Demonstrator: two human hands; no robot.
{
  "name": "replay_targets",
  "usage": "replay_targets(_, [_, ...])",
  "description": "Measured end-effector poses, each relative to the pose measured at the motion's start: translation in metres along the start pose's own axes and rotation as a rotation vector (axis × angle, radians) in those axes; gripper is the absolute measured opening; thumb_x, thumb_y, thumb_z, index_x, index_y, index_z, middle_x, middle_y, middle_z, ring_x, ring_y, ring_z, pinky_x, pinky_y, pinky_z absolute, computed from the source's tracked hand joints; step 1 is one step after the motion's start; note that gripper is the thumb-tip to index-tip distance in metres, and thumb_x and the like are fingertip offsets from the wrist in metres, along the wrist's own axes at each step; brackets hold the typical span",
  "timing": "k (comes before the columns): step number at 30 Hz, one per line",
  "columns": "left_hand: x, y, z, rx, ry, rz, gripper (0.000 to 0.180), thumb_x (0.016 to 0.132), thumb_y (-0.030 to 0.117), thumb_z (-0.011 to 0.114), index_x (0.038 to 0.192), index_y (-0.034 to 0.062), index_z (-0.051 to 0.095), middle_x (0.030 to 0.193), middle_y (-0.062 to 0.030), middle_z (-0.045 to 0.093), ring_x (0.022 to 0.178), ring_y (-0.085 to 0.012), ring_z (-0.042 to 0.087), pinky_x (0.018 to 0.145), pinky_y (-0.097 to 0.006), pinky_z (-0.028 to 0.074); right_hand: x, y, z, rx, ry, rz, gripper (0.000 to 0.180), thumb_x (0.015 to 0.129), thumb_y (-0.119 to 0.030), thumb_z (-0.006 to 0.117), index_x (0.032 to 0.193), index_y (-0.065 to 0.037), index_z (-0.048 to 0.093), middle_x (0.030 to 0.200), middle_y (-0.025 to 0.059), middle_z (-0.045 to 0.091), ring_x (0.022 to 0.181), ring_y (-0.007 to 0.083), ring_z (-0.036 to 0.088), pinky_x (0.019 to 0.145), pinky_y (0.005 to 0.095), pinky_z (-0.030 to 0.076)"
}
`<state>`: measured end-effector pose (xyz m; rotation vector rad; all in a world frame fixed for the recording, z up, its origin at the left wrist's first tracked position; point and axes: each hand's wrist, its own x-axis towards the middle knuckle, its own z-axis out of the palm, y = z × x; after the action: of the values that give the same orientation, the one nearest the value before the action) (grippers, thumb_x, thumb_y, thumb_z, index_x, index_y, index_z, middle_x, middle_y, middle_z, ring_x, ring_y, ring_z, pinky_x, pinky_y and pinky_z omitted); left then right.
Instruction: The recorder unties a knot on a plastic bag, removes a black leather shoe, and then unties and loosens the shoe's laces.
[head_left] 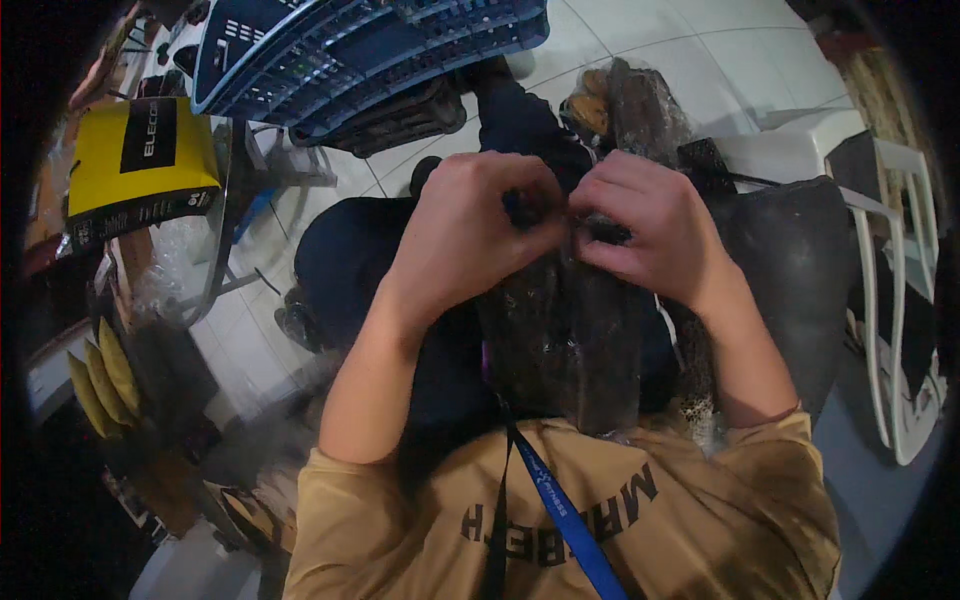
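Observation:
Above my lap, my left hand (480, 225) and my right hand (645, 230) face each other, close together. Both have curled fingers, with thumbs and fingertips pinched on the upper edge of a clear plastic bag (555, 350). The bag hangs down between my forearms, and dark clothing seems to show through its shiny, creased film. Whether anything lies inside it, I cannot tell. A blue lanyard (570, 520) hangs down over my tan shirt, below the bag.
A blue plastic crate (370, 60) stands ahead on the left, above a black crate (395, 125). Farther left is a yellow box (145, 160). At right stands a white plastic chair (885, 300). Crumpled clear plastic wrapping (645, 115) lies beyond my right hand, near the tiled floor (745, 75).

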<state>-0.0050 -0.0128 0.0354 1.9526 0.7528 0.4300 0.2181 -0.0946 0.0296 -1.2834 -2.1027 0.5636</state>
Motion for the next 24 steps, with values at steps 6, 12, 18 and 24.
replay_targets(6, [-0.005,-0.008,0.017,-0.153,0.209,-0.172,0.013,0.086,0.008,0.074,0.095,-0.0017,0.074,0.088,-0.0085,0.075,0.081,-0.013,0.069,0.078,-0.03,0.055,0.002,-0.008,0.0,-0.132,0.033,-0.027,0.039,0.068,-0.013,0.088,0.1,-0.005,0.068,0.099,0.0106,0.066,0.096,0.0351,0.066,0.078,0.0446,0.058])
replay_targets(12, [-0.005,-0.017,-0.01,-0.336,0.247,-0.036,0.011,0.094,0.007,0.074,0.102,-0.0011,0.073,0.098,-0.0022,0.071,0.096,-0.0094,0.064,0.088,-0.028,0.051,-0.007,-0.004,0.003,-0.118,0.086,-0.08,0.039,0.069,-0.012,0.088,0.103,-0.005,0.07,0.1,0.0099,0.067,0.093,0.0334,0.066,0.078,0.0431,0.058])
replay_targets(18, [0.0,-0.015,-0.014,-0.268,-0.117,-0.109,0.019,0.093,0.011,0.081,0.108,-0.0005,0.078,0.099,-0.0057,0.077,0.097,-0.0123,0.069,0.091,-0.031,0.054,-0.004,-0.005,0.002,-0.136,0.107,-0.118,0.038,0.071,-0.011,0.087,0.105,-0.004,0.071,0.1,0.0102,0.067,0.091,0.0326,0.067,0.075,0.0429,0.057])
replay_targets(24, [-0.004,-0.029,0.01,-0.578,0.153,-0.206,0.014,0.095,0.012,0.08,0.103,-0.0003,0.077,0.096,-0.0018,0.072,0.098,-0.011,0.066,0.093,-0.028,0.051,-0.001,-0.002,0.0,-0.102,0.07,-0.129,0.039,0.072,-0.011,0.087,0.106,-0.004,0.07,0.1,0.0106,0.065,0.091,0.0333,0.066,0.075,0.0433,0.057])
